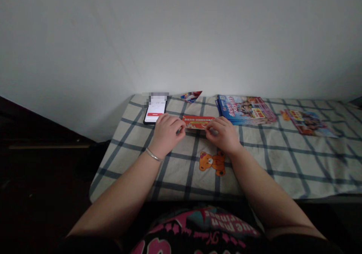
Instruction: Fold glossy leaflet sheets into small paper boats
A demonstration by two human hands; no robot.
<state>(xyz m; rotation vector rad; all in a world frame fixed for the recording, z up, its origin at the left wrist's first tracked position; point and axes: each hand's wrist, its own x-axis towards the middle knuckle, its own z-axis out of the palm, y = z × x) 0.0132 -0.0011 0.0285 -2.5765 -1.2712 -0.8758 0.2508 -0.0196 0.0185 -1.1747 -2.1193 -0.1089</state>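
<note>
Left hand [167, 132]: the left end of the red leaflet [198, 121] is pinched between thumb and fingers.
Right hand [224, 134]: the right end is pinched likewise.
Leaflet position: held between both hands above the checked cloth [181, 159]; both ends are covered by fingers.
Smartphone [156, 108]: its upper part is masked by pixelation.
Flyer stack [246, 110]: placed beyond the right hand; its small print cannot be read.
</note>
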